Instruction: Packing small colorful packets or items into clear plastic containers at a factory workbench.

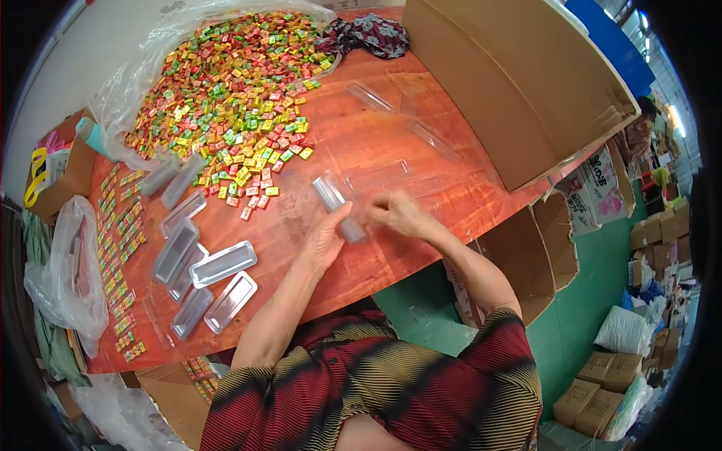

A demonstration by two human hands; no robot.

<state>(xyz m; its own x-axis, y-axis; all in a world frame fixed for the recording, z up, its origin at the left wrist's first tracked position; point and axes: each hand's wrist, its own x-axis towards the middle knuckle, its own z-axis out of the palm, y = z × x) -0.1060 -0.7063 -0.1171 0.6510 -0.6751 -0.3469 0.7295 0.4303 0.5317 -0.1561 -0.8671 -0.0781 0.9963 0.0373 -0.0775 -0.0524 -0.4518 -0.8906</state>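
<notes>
Near the middle of the red-brown wooden table (376, 143), a narrow clear plastic box (338, 207) is held by both hands. The left hand (325, 239) is wrapped around its near end, and the fingers of the right hand (398, 213) are pinched at the box's right side. Behind the hands, a big heap of small coloured candies (233, 90) is spread. At the left, empty clear trays (218, 278) are laid, with rows of candies (120, 233) beside them.
</notes>
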